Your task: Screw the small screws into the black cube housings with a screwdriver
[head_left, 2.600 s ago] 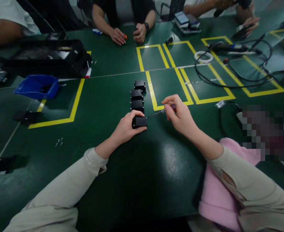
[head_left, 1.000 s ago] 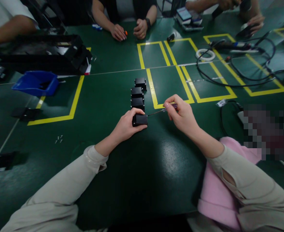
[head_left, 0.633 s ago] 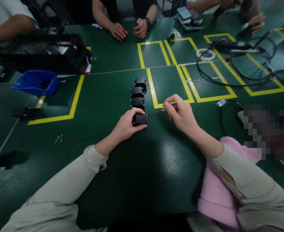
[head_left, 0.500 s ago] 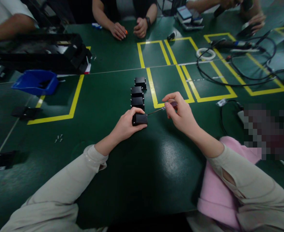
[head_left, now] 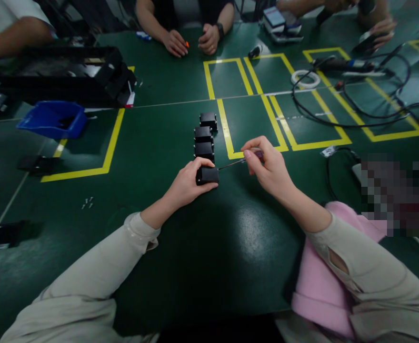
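My left hand (head_left: pixel 187 185) is wrapped round a small black box (head_left: pixel 207 176) that rests on the green table (head_left: pixel 159 143). My right hand (head_left: pixel 268 167) pinches a thin screwdriver (head_left: pixel 236 163) with a dark purple handle; its metal tip touches the right side of that box. Three more black boxes (head_left: pixel 204 135) stand in a row just beyond the held one, next to a yellow taped line.
A blue bin (head_left: pixel 54 119) and a black tray (head_left: pixel 66 76) lie at the far left. Black cables (head_left: pixel 352 102) and a white tape ring (head_left: pixel 305 78) lie at the far right. Other people's hands (head_left: pixel 191 44) rest at the far edge. Tiny screws (head_left: pixel 87 203) lie left of my arm.
Hardly anything differs: my right fingers shift slightly on the screwdriver handle while its tip stays at the box. My left hand keeps its hold.
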Demonstrator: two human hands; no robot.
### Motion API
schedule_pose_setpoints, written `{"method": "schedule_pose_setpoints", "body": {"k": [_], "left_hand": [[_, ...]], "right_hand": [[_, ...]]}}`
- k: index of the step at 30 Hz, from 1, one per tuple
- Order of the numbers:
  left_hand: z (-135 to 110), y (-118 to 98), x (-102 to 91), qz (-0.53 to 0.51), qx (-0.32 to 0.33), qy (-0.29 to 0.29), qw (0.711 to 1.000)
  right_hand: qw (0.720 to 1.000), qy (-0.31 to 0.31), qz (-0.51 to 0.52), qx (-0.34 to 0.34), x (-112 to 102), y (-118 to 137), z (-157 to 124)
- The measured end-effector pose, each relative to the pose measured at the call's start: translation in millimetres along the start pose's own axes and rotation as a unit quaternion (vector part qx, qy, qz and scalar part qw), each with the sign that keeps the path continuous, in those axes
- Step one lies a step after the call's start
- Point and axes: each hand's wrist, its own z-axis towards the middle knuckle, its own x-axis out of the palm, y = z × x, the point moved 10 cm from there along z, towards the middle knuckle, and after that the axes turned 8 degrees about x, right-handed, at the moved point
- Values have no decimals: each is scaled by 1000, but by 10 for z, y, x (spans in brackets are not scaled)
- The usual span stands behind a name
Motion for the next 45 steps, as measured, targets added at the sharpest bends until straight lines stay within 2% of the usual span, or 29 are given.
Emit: {"method": "schedule_pose_setpoints", "body": {"k": [5,45], "left_hand": [[-3,5,2,1,8,-5,1000],[13,-15,-16,1,5,-4,1000]], "right_hand": [[1000,-8,2,-18,-9,25,-9],[1000,-3,-2,-26,3,50,-5]]}}
